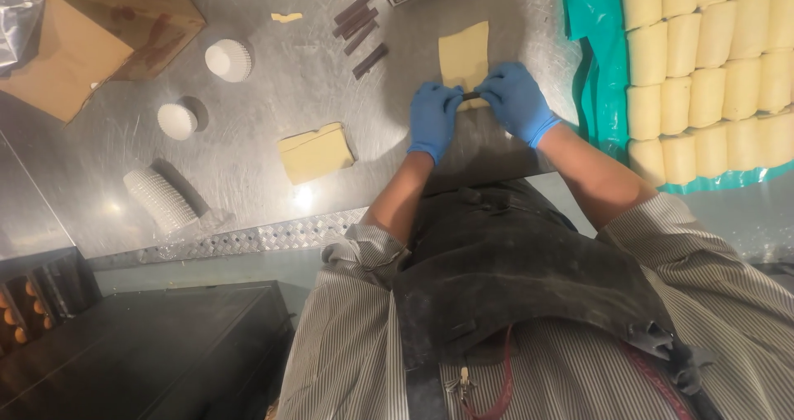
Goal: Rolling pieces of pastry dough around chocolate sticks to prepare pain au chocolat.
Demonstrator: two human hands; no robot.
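Both our gloved hands pinch one dark chocolate stick (471,96) between them, left hand (433,118) and right hand (518,99) at its ends; its long axis runs hand to hand, across the near edge of the dough sheet (465,52) stretching beyond our fingers.

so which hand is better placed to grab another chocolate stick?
Left, probably. The left hand sits nearer the dark sticks; the right hand is farther off. Both pinch the dough sheet.
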